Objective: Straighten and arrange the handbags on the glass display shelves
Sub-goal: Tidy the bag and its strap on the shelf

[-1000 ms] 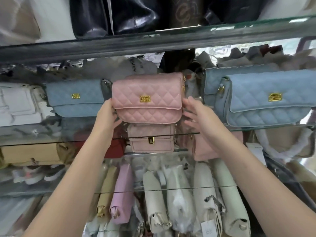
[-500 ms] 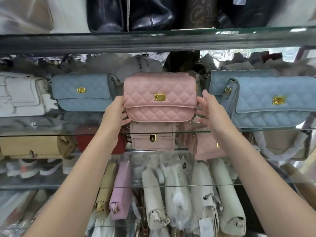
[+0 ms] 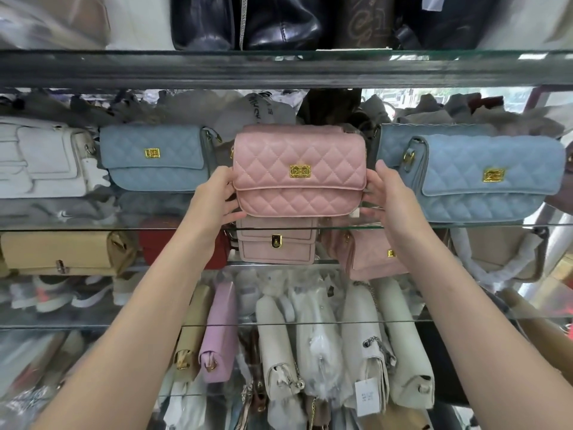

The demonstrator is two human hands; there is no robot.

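On the middle glass shelf (image 3: pixel 93 228), a white bag (image 3: pixel 40 159) of smooth, boxy panels stands at the far left end. Just beside it is a small blue bag (image 3: pixel 155 162), diamond-quilted, with a rounded flap and a square gold clasp.

The left hand (image 3: pixel 214 197) reaches up over the shelf's front edge. Its grip is closed on the left end of the pink quilted bag (image 3: pixel 297 175), fingers curled against the side seam and the thumb tucked under the lower left corner. This bag is near the middle of the shelf, upright and facing front. It is soft and padded, stitched in diamonds, with a piped curved flap and a gold turn-lock at its centre. Whether its base is resting on the glass or is held just above it cannot be told.

The right hand (image 3: pixel 387 197) lies against the bag's right end, its grip wide: thumb raised, fingers fairly straight and pressing the lower side.

To the right stands a large blue bag (image 3: pixel 483 178), quilted the same way, with gold ring hardware at its corner. It runs to the right end of the shelf, with another blue quilted bag just behind it.

Through the glass, on the shelf below, are a tan bag (image 3: pixel 62 252), a red bag (image 3: pixel 155 243) and a smooth pink bag (image 3: pixel 276 246) with a gold buckle.
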